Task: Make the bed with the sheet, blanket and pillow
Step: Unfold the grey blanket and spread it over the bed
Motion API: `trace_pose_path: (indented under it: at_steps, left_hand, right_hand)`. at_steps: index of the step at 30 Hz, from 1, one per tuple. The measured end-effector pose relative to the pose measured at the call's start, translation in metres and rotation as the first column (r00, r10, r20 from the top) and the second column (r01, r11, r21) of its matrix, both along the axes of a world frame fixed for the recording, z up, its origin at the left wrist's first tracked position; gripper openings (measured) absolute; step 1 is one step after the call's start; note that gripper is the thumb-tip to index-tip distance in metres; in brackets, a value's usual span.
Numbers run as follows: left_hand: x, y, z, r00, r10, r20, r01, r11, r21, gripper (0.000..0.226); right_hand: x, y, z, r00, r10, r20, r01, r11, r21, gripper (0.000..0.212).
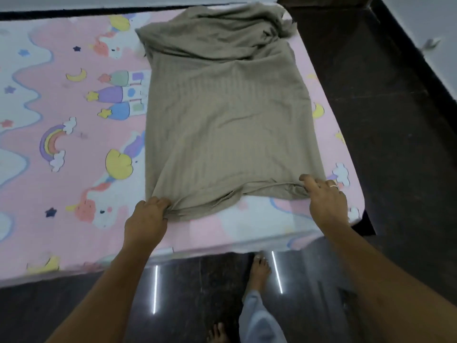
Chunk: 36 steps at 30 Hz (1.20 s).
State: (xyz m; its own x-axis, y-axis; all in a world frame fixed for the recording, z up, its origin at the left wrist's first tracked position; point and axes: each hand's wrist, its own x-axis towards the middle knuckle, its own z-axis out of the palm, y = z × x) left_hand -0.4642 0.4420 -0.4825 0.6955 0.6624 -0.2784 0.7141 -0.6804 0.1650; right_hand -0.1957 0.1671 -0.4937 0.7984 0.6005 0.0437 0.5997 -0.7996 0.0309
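Blanket (227, 115) gripped at both near corners

Left hand (147, 219) bunches the near left corner in curled fingers. Right hand (324, 199), wearing a ring (333, 186), pinches the near right corner. The tan blanket lies on the right part of a pink cartoon-print sheet (74, 157), flat near the hands, crumpled at the far end. Bare feet (259, 271) stand on dark floor (197, 288).

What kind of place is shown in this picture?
Most likely a home bedroom: a bed with a pink unicorn-print sheet, a beige blanket on it that the left hand and right hand grip at its near edge, and a bare foot on the dark polished floor.
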Motion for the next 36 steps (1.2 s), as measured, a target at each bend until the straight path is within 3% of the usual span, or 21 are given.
trace_pose_path:
  at_steps: [2, 5, 10, 13, 17, 24, 28, 36]
  left_hand:
    - [-0.019, -0.02, 0.002, 1.0, 0.009, -0.006, -0.009, 1.0, 0.024, 0.028]
    - [-0.043, -0.049, 0.002, 1.0, -0.002, -0.008, 0.002, 0.998, 0.061, 0.027]
    - [-0.084, -0.092, -0.007, 0.996, -0.078, -0.033, 0.08, 0.993, 0.091, 0.028]
    - [-0.11, -0.117, -0.012, 0.996, -0.063, -0.063, 0.07, 0.991, 0.111, 0.027]
    - [-0.124, -0.142, -0.008, 0.991, -0.104, -0.081, 0.117, 0.976, 0.184, 0.03]
    - [-0.141, -0.185, 0.011, 0.973, -0.123, -0.195, 0.168, 0.957, 0.237, 0.031]
    - [-0.163, -0.22, 0.012, 0.914, -0.199, -0.352, 0.282, 0.938, 0.201, 0.026]
    - [-0.19, -0.274, -0.03, 0.848, -0.26, -0.463, 0.347, 0.931, 0.114, 0.023]
  right_hand:
    - [-0.018, -0.019, 0.004, 0.999, 0.015, -0.042, -0.018, 0.997, -0.078, 0.04]
    - [-0.037, -0.048, 0.008, 0.996, 0.05, -0.068, -0.063, 0.978, -0.2, 0.04]
    - [-0.059, -0.093, 0.004, 0.985, 0.159, 0.067, -0.147, 0.978, -0.148, 0.008]
    - [-0.077, -0.121, 0.002, 0.981, 0.182, 0.069, -0.171, 0.975, -0.141, 0.015]
    - [-0.093, -0.148, 0.009, 0.995, 0.1, -0.015, -0.1, 0.947, -0.306, 0.018]
    - [-0.116, -0.179, 0.032, 0.996, 0.059, -0.07, -0.081, 0.916, -0.393, 0.028]
    - [-0.142, -0.211, 0.025, 0.996, 0.023, -0.082, -0.059, 0.886, -0.46, 0.03]
    - [-0.178, -0.249, -0.011, 0.993, -0.034, -0.11, -0.035, 0.823, -0.567, 0.033]
